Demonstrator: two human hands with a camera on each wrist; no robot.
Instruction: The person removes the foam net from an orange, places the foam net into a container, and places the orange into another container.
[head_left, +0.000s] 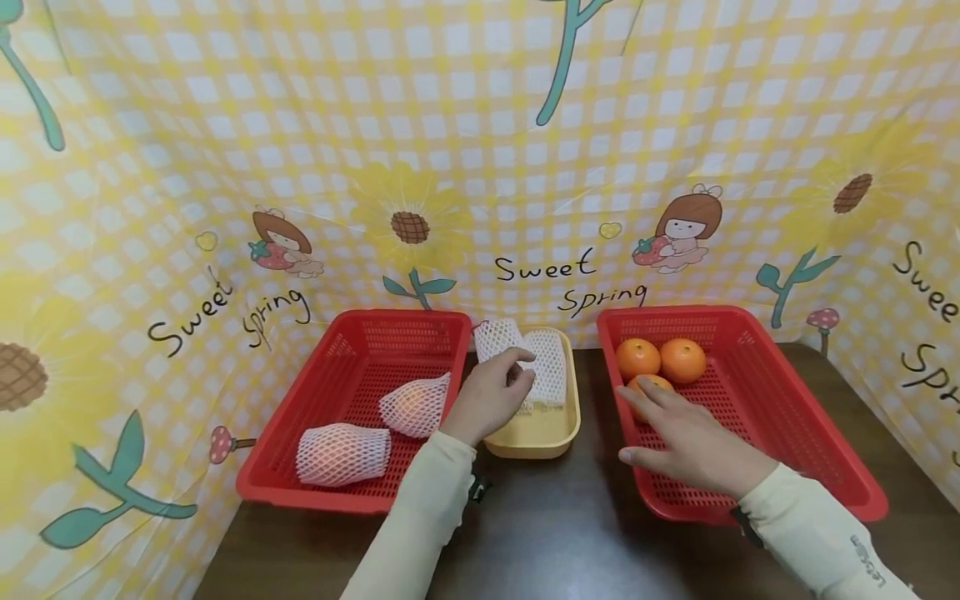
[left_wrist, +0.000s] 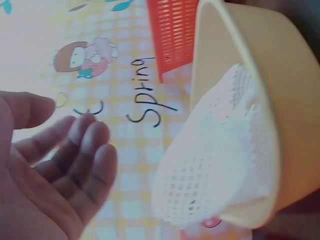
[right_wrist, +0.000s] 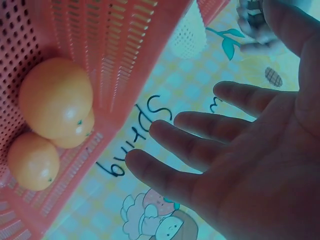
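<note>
My left hand (head_left: 491, 393) hovers over a small yellow container (head_left: 529, 446) holding white foam net sleeves (head_left: 551, 367). Its fingers are loosely bent with nothing between them, and in the left wrist view the hand (left_wrist: 65, 165) is apart from the sleeve (left_wrist: 210, 150) poking over the rim. My right hand (head_left: 693, 442) is spread palm down above the right red basket (head_left: 817, 433). Three oranges (head_left: 682, 360) lie in that basket's far left part, the nearest (head_left: 654, 384) partly hidden by the fingers. No orange is in the hand (right_wrist: 250, 155) in the right wrist view.
On the left stands another red basket (head_left: 288, 400) with two fruits in foam nets: one wrapped fruit (head_left: 341, 454) near the front and another wrapped fruit (head_left: 412, 406) by the right wall. All containers sit on a dark table (head_left: 540, 533) before a yellow checked cloth (head_left: 480, 167).
</note>
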